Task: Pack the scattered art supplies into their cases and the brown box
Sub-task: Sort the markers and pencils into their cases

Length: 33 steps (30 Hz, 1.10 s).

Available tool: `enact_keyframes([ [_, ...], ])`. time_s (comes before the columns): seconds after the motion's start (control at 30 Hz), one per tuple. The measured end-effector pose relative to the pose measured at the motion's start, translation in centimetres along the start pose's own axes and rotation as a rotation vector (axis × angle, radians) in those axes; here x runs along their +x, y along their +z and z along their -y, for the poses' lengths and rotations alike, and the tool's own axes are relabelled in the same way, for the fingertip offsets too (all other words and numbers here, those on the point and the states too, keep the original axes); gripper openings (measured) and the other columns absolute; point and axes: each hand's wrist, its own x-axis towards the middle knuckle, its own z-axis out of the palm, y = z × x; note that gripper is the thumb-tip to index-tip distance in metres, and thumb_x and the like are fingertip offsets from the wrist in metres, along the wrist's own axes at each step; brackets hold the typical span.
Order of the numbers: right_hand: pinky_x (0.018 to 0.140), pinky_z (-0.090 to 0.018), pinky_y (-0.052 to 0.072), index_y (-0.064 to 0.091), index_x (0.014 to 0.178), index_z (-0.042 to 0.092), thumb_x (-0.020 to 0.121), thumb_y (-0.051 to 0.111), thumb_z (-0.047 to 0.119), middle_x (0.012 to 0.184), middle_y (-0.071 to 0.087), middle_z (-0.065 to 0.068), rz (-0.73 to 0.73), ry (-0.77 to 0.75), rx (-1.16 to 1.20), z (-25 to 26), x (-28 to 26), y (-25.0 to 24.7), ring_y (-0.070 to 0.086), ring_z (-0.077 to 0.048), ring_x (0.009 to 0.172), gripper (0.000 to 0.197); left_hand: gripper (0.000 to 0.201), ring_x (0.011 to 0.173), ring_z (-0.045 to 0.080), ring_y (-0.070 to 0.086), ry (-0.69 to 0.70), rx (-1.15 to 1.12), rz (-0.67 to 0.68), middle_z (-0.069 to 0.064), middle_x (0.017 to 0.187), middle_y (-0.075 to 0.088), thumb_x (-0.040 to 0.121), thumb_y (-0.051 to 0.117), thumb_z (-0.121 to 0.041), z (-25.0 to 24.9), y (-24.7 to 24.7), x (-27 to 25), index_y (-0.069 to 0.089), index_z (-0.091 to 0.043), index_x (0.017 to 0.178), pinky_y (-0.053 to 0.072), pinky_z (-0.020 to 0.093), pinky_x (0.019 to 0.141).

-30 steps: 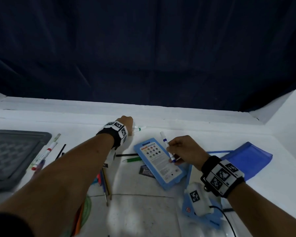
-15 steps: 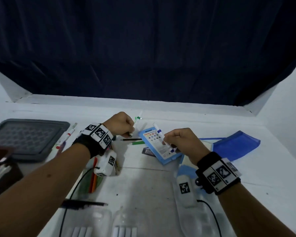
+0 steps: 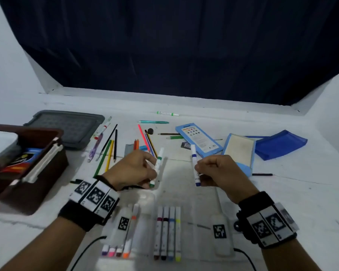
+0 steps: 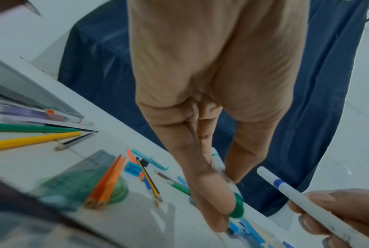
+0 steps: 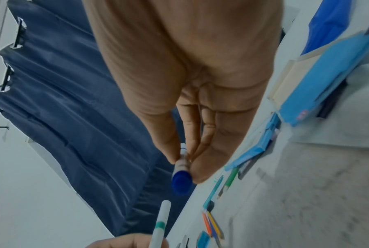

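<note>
My left hand (image 3: 133, 171) grips a white marker with green bands, the green marker (image 3: 158, 165), above the middle of the white table; its green cap (image 4: 236, 208) shows by the fingertips. My right hand (image 3: 215, 171) holds a white marker with blue bands, the blue marker (image 3: 194, 165), close beside it; its blue cap (image 5: 181, 182) points at the wrist camera. Below both hands lies a clear marker case (image 3: 145, 229) with several markers in its slots. The brown box (image 3: 27, 182) stands at the left, holding packets.
Loose pencils (image 3: 109, 153) and pens (image 3: 153, 122) lie scattered behind my hands. A grey tray lid (image 3: 70, 126) sits at the back left. A light blue case (image 3: 199, 138), an open blue tin (image 3: 241, 153) and its dark blue lid (image 3: 280, 143) lie to the right. A green marker (image 3: 167, 113) rests near the table's far edge.
Both hands have drawn back toward me with their markers, from beside the light blue case to above the clear marker case. The view has tilted down, showing the box and the case.
</note>
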Motion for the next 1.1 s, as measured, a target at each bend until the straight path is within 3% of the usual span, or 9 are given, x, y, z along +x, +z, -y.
enact_keyframes([
  [0.13,0.065,-0.033,0.06,0.072,0.086,-0.001,0.088,0.068,0.006,0.079,0.072,-0.019,0.0,0.036,-0.023,-1.5,-2.8,2.1,0.069,-0.022,0.067,0.009,0.024,0.063,0.025,0.068,-0.035,0.003,0.032,0.021,0.08,0.072,0.082,0.073,-0.004,2.6,-0.4,-2.8,0.063,-0.008,0.103,0.057,0.031,0.06],
  [0.27,0.057,-0.025,0.055,0.071,0.087,0.0,0.089,0.067,0.009,0.076,0.071,-0.016,-0.018,0.065,-0.072,-3.2,-5.5,4.0,0.067,-0.017,0.062,0.01,0.022,0.058,0.023,0.065,-0.047,0.02,0.029,0.019,0.072,0.072,0.081,0.074,-0.004,4.6,-0.4,-5.3,0.062,-0.015,0.097,0.057,0.032,0.058],
  [0.4,0.056,-0.025,0.054,0.07,0.086,0.0,0.09,0.067,0.009,0.073,0.071,-0.014,-0.061,0.064,-0.133,-4.9,-7.8,5.2,0.066,-0.016,0.062,0.011,0.022,0.058,0.022,0.067,-0.024,0.085,0.03,0.017,0.068,0.072,0.079,0.073,-0.002,5.8,0.3,-6.8,0.067,-0.005,0.1,0.059,0.034,0.064],
  [0.6,0.055,-0.024,0.055,0.071,0.086,0.005,0.089,0.068,0.013,0.069,0.071,-0.008,-0.158,-0.004,-0.313,-6.7,-10.2,6.7,0.067,-0.013,0.059,0.009,0.024,0.064,0.018,0.071,0.007,0.256,-0.013,0.008,0.07,0.073,0.072,0.075,-0.013,8.0,1.4,-8.5,0.073,-0.002,0.094,0.06,0.037,0.07],
  [0.7,0.057,-0.025,0.055,0.069,0.095,0.012,0.087,0.071,0.017,0.068,0.072,-0.003,-0.196,-0.01,-0.404,-7.8,-10.8,7.4,0.068,-0.011,0.059,0.01,0.04,0.068,0.015,0.07,-0.004,0.312,-0.044,0.006,0.085,0.073,0.071,0.076,-0.017,8.4,2.0,-9.2,0.068,-0.009,0.109,0.059,0.032,0.068],
  [0.8,0.067,-0.035,0.06,0.068,0.1,0.015,0.086,0.07,0.022,0.074,0.071,-0.002,-0.23,-0.034,-0.514,-8.4,-11.2,7.8,0.069,-0.013,0.064,0.016,0.064,0.098,0.017,0.063,0.039,0.42,-0.031,0.003,0.122,0.063,0.071,0.077,-0.025,8.5,2.6,-9.8,0.055,-0.018,0.131,0.05,0.026,0.079],
  [0.87,0.071,-0.039,0.06,0.068,0.102,0.014,0.086,0.069,0.023,0.076,0.071,-0.003,-0.257,-0.037,-0.557,-8.5,-11.2,7.9,0.069,-0.016,0.067,0.019,0.068,0.107,0.019,0.059,0.076,0.457,-0.032,0.002,0.129,0.058,0.072,0.078,-0.028,8.5,2.6,-9.9,0.053,-0.021,0.134,0.046,0.026,0.085],
  [1.0,0.075,-0.038,0.059,0.067,0.105,0.015,0.085,0.068,0.026,0.083,0.07,-0.003,-0.278,-0.013,-0.621,-8.5,-11.1,8.1,0.068,-0.019,0.073,0.022,0.064,0.083,0.017,0.067,0.064,0.407,-0.034,0.004,0.11,0.067,0.069,0.082,-0.027,8.6,2.7,-9.8,0.056,-0.021,0.127,0.054,0.03,0.081],
  [1.1,0.075,-0.038,0.059,0.068,0.103,0.013,0.085,0.068,0.024,0.082,0.071,-0.005,-0.272,-0.021,-0.605,-8.3,-11.1,8.1,0.069,-0.019,0.069,0.021,0.068,0.063,0.015,0.071,0.069,0.338,-0.006,0.005,0.107,0.067,0.071,0.083,-0.023,8.5,2.8,-9.7,0.052,-0.022,0.131,0.059,0.029,0.068],
])
